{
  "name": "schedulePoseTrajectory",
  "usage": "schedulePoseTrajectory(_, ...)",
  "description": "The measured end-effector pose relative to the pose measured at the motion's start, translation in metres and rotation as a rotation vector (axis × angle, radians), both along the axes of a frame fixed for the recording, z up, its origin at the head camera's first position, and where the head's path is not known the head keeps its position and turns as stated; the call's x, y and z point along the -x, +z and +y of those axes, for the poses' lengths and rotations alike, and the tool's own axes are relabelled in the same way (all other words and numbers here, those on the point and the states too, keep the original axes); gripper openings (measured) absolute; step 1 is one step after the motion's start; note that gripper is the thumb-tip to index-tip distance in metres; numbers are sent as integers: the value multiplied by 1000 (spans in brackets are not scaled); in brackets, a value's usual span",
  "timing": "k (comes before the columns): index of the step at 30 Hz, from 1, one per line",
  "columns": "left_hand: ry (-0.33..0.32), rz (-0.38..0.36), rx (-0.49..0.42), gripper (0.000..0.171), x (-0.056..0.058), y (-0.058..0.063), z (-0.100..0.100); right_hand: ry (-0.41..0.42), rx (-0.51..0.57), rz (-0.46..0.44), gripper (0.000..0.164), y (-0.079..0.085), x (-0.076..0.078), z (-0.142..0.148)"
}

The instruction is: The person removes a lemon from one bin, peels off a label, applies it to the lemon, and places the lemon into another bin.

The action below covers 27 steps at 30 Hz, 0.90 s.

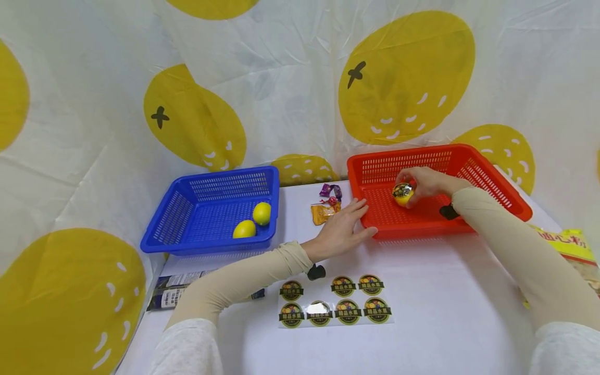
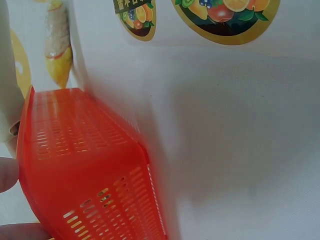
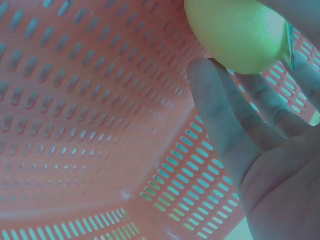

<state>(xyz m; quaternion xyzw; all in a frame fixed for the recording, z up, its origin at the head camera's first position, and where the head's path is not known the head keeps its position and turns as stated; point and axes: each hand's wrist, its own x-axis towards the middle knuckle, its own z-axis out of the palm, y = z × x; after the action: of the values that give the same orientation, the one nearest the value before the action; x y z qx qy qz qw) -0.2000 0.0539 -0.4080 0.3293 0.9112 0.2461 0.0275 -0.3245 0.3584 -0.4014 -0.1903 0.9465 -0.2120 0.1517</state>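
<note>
Yellow fruit [image 1: 403, 200] bearing a round dark label [image 1: 402, 189], held inside the red basket [image 1: 422, 229] toward its left half; whether it touches the basket floor cannot be told. The right hand [image 1: 425, 183] reaches in over the near rim, with thumb and fingers curled round the fruit. The left hand [image 1: 344, 229] has its fingers spread and fairly straight, with the fingertips touching the left rim of the basket and the thumb at its near left corner. The red basket occupies the far right corner of the white worktop [image 1: 422, 317]. Near the far edge, between the baskets, lie a purple wrapper [image 1: 330, 190] and, just in front, an orange packet [image 1: 324, 214]. The blue basket [image 1: 206, 216] occupies the far left corner; two other yellow fruits [image 1: 245, 229] rest in its near right corner. Toward the near edge lies a sticker sheet [image 1: 317, 291] with seven round labels in two rows, the back row having a gap. Dark packets [image 1: 174, 292] lie by the left edge, partly covered by the left sleeve [image 1: 234, 278]. By the right edge lies a yellow bag [image 1: 569, 245], partly hidden by the right sleeve [image 1: 511, 239]. Behind hangs a white curtain [image 1: 290, 104] printed with large yellow fruit shapes.
</note>
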Motion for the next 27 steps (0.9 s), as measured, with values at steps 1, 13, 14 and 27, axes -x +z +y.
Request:
schedulePoseTrajectory(1, 1, -1, 2, 68, 0, 0, 0, 1, 1, -2, 68, 0, 0, 0)
schedulePoseTrajectory(13, 8, -9, 6, 67, 3, 4, 1, 33, -24, -24, 77, 5, 3, 2)
schedulePoseTrajectory(14, 8, -8, 7, 67, 3, 4, 2, 35, -29, -24, 77, 6, 3, 2)
schedulePoseTrajectory(27, 9, -7, 0, 66, 5, 6, 2, 15, -26, -30, 83, 21, -1, 7)
